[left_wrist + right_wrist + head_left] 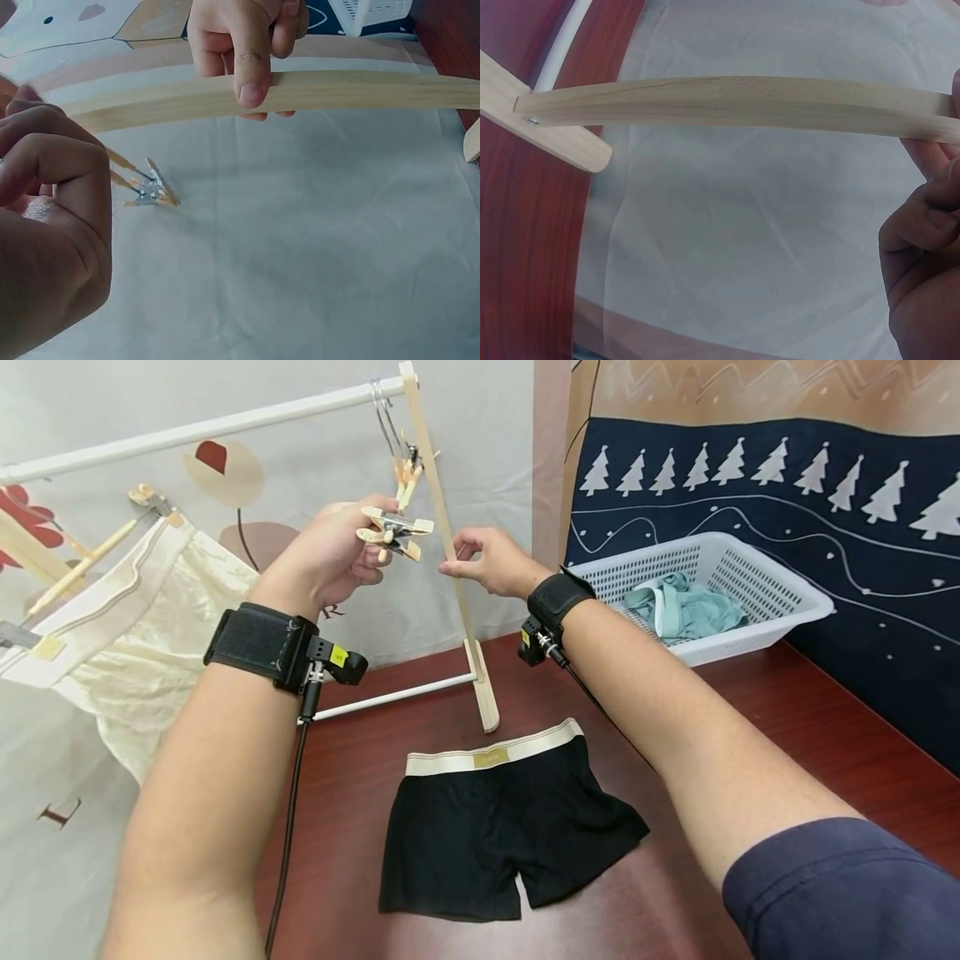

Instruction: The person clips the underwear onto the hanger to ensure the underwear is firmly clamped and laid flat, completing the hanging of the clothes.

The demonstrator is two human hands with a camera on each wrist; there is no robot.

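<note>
A: Nearest thing on the counter (750, 710)?

B: Black boxer shorts (502, 827), laid flat, cream waistband twd the rack. Nothing on top. Bare red-brown wood all round, esp. to the right, up to the dark tree-print cloth (862, 527) along the right edge.

A: Hands?

B: Both raised above the shorts. Left hand (330, 556) has fingers curled, pinching a wooden clip hanger (393, 531); its wire hook (384, 418) hangs on the white rail (195, 433). In the left wrist view the clip (150, 187) sits just past the fingertips. Right hand (491, 562) grips the rack's wooden upright (442, 527), thumb and fingers pinched on it; same in the right wrist view, fingers (922, 225) wrapped on the slat (727, 101).

A: Containers?

B: One: white mesh basket (780, 585), back right, past the right wrist. Holds teal underwear (678, 606), bunched at the near-left part; rest of the basket floor shows bare. Basket well apart from the rack foot (483, 689).

A: Left side?

B: Tight. Cream shorts (135, 635) already hang from another clip hanger (90, 560), against a printed backdrop (300, 460). Rack's lower white bar (390, 696) runs just behind the black shorts.
</note>
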